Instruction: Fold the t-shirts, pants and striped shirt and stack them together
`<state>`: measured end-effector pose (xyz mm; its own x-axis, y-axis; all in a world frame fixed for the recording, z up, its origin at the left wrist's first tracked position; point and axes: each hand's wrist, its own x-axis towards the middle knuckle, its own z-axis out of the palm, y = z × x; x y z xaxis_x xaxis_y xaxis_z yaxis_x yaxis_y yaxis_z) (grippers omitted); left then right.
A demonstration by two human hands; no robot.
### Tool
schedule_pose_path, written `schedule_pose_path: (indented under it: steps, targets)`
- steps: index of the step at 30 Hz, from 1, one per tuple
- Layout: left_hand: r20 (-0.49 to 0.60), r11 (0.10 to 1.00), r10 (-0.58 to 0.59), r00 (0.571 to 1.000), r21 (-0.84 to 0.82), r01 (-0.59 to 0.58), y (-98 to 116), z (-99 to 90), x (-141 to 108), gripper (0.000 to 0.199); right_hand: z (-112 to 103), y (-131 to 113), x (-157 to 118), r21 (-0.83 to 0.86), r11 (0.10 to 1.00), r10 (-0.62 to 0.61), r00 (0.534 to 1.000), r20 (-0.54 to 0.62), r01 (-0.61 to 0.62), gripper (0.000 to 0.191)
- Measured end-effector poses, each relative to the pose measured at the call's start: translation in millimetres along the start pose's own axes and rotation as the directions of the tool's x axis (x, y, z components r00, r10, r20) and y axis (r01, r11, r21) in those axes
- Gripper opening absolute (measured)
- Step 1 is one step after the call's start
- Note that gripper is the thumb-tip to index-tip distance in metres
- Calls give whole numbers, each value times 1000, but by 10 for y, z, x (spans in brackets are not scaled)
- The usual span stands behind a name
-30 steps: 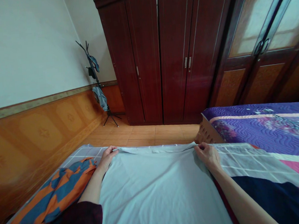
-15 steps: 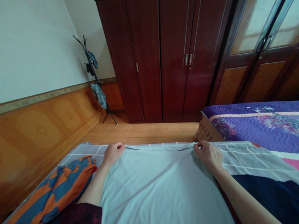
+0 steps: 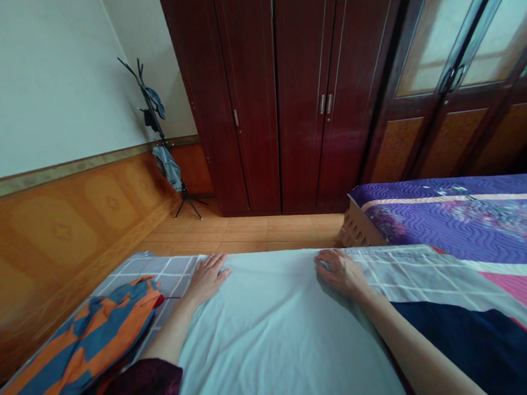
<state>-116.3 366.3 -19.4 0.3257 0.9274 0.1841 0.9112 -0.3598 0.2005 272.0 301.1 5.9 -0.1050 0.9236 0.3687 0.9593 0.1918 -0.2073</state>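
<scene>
A pale blue cloth sheet [image 3: 274, 330] lies spread flat over the bed, with soft creases near me. My left hand [image 3: 207, 279] rests palm down on its far left edge, fingers apart, holding nothing. My right hand [image 3: 341, 272] lies flat at the far right edge of the sheet, also holding nothing. Beyond that hand, a white-gridded translucent cloth [image 3: 425, 276] covers the bed. A folded orange and blue patterned cloth [image 3: 80, 339] lies left of my left arm.
A purple quilted bedspread [image 3: 457, 225] covers a neighbouring bed with a carved wooden end. Dark red wardrobes [image 3: 255, 88] stand beyond a tiled floor [image 3: 248, 230]. A coat rack [image 3: 157, 126] with hanging clothes stands in the corner by the wood-panelled wall [image 3: 56, 232].
Both hands have let go of the sheet's far edge and now lie flat on it. The edge no longer bunches up, and the right hand has moved slightly left.
</scene>
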Motion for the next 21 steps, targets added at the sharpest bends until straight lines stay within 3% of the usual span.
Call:
schedule_pose_path:
  steps: [6,11,13,17,21]
  targets:
    - [17,978,-170,985,129,167,-143,15,21,53,89,14,-33,-115,993,-5,1000,17,7,47]
    - [34,962,-214,976,178,205,-2,-109,-38,59,240,66,-49,-169,985,-17,996,90,32,53]
    - [59,966,-195,979,184,182,124,-166,-180,64,276,86,-49,-177,984,-18,995,95,35,54]
    - [246,992,-3,969,123,-28,345,-289,-627,68,308,112,-39,-192,981,-18,995,100,38,56]
    - [306,994,7,952,99,-39,457,-474,-1134,66,296,100,-35,-200,980,-4,996,89,22,58]
